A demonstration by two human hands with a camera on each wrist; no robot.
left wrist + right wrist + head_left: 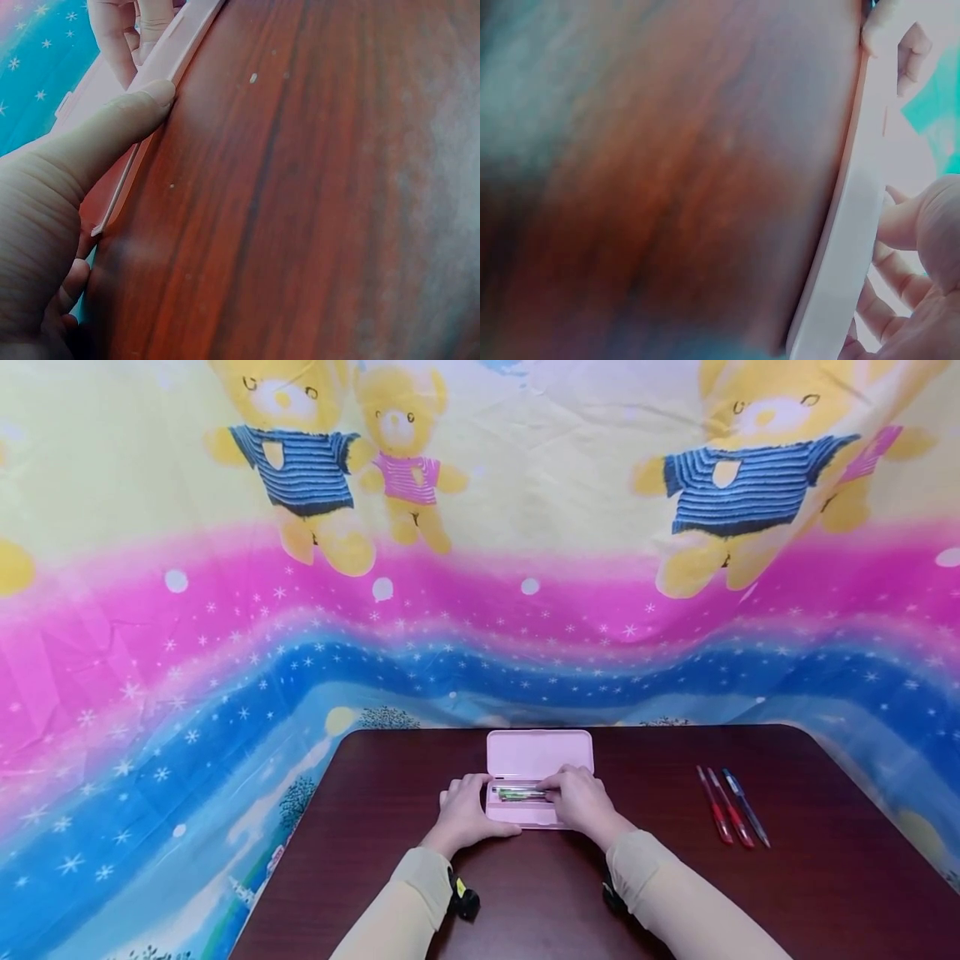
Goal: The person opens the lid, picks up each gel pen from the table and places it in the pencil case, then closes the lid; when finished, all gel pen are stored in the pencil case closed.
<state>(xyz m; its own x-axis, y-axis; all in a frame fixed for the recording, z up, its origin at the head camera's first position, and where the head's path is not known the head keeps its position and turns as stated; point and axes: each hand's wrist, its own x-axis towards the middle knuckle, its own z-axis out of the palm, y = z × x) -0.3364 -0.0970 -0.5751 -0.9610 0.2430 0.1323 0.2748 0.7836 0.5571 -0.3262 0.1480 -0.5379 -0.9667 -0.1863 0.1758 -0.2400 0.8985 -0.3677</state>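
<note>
Bright printed cloth (pixel 450 635) behind everything, pale yellow above pink above blue, with teddy bears and small white stars. Against it, a dark red-brown table (pixel 360 860), rounded at its far corners, grain plain in the left wrist view. Two pale sleeves (pixel 390 910) come in from the near side. Pink case (pixel 525 816) lies near the table's far edge, about midway across, between the hands; lid (pixel 540 754) open on the far side. Left hand (pixel 465 817) grasps the case at its left end, thumb along the near wall, fingers round toward the back corner. Right hand (pixel 583 802) over the right end, fingers bent and reaching inside; cannot tell whether they pinch a pen or merely touch. Black wristbands (pixel 465 902) just below the cuffs. Off to the right, well apart from the case, two red pens (pixel 714 804) and one blue pen (pixel 747 807), side by side, aslant. Smallest: slim pens (pixel 517 794) in the case's back compartment, some green, lying lengthwise; count unclear.
</note>
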